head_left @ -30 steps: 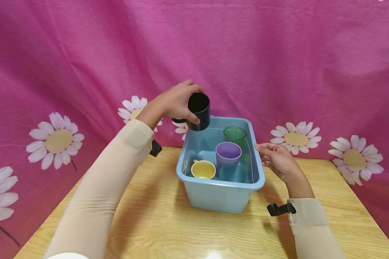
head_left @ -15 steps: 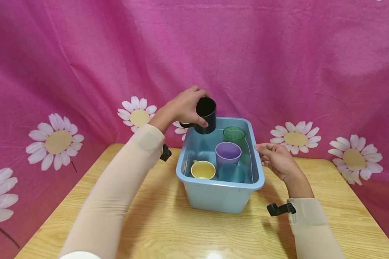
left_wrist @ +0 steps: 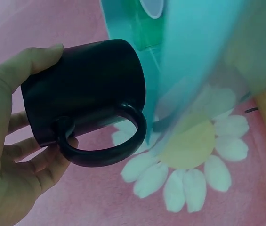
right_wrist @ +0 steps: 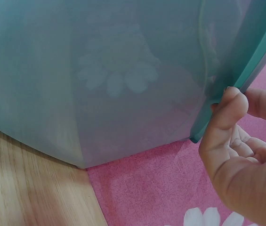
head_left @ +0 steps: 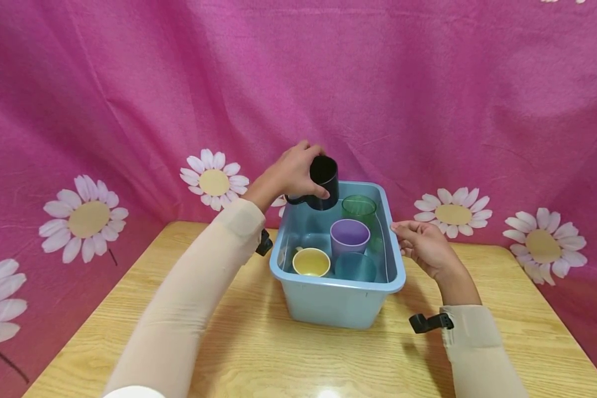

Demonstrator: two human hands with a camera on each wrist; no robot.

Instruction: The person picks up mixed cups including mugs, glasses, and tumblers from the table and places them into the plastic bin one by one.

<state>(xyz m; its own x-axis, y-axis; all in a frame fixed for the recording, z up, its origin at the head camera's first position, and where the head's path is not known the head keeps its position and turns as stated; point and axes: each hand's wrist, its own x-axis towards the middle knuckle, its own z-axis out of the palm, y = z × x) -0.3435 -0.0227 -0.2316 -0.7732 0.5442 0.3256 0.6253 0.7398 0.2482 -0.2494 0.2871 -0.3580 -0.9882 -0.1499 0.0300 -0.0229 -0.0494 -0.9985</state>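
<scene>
My left hand [head_left: 293, 171] grips a black mug [head_left: 322, 182] [left_wrist: 83, 89], tilted with its mouth towards me, above the far left corner of a light blue plastic bin [head_left: 338, 301]. In the left wrist view the mug's handle [left_wrist: 102, 150] points down, with my fingers [left_wrist: 10, 155] wrapped round its body. Inside the bin stand a green cup [head_left: 359, 207], a purple cup [head_left: 350, 235], a yellow cup [head_left: 312, 261] and a teal cup [head_left: 355, 266]. My right hand [head_left: 420, 243] [right_wrist: 238, 141] rests against the bin's right rim, fingers loosely curled, thumb on the rim's edge.
The bin sits on a wooden table [head_left: 258, 354] whose far edge meets a pink cloth backdrop [head_left: 328, 83] printed with white daisies [head_left: 214, 179]. Bare tabletop lies in front of the bin and on both sides.
My left hand has carried the black mug to the right and downward, closer to the bin's far left corner. My right hand has stayed at the bin's rim.
</scene>
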